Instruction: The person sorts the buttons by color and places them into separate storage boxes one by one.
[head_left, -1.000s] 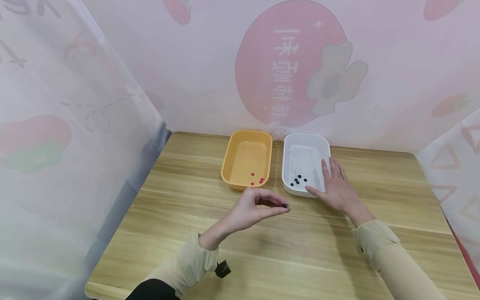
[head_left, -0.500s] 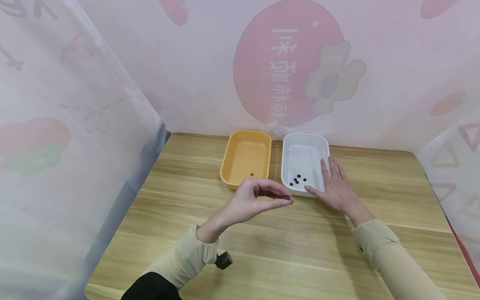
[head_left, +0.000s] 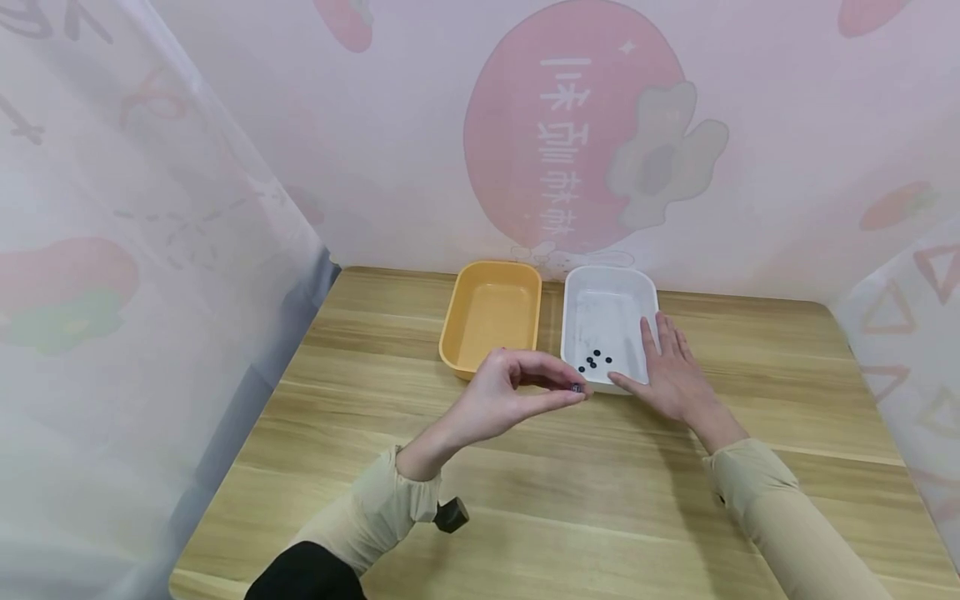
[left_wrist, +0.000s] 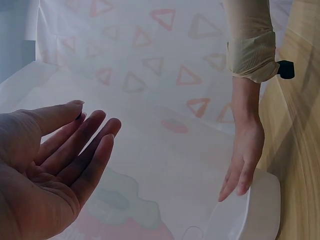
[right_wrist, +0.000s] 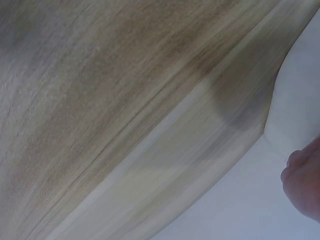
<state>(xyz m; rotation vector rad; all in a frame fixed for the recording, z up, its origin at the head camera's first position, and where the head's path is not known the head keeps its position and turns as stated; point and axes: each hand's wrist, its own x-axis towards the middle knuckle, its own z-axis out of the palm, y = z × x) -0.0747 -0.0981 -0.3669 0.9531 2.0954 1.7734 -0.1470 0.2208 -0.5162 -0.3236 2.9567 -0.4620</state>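
Observation:
My left hand (head_left: 517, 396) pinches a small dark piece (head_left: 577, 387) between thumb and fingertips, raised over the table by the near edge of the white tray (head_left: 609, 275). In the left wrist view only a dark speck of that piece shows under the thumb tip. The right hand (head_left: 675, 379) rests with straight, spread fingers on the tray's right rim. Several small round black pieces (head_left: 592, 361) lie inside the tray near its front left corner. To the left stands a yellow tray (head_left: 491, 312), its near right corner hidden by the left hand.
Both trays stand at the back of the wooden table (head_left: 375, 367), against a printed pink cloth (head_left: 420, 167). More cloth hangs at the left and right sides. A dark device (head_left: 452, 515) sticks out from the left wrist.
Still pinching the small piece, my left hand has moved forward and slightly right, toward the white tray. It now covers the red pieces seen earlier in the yellow tray. The right hand stays put.

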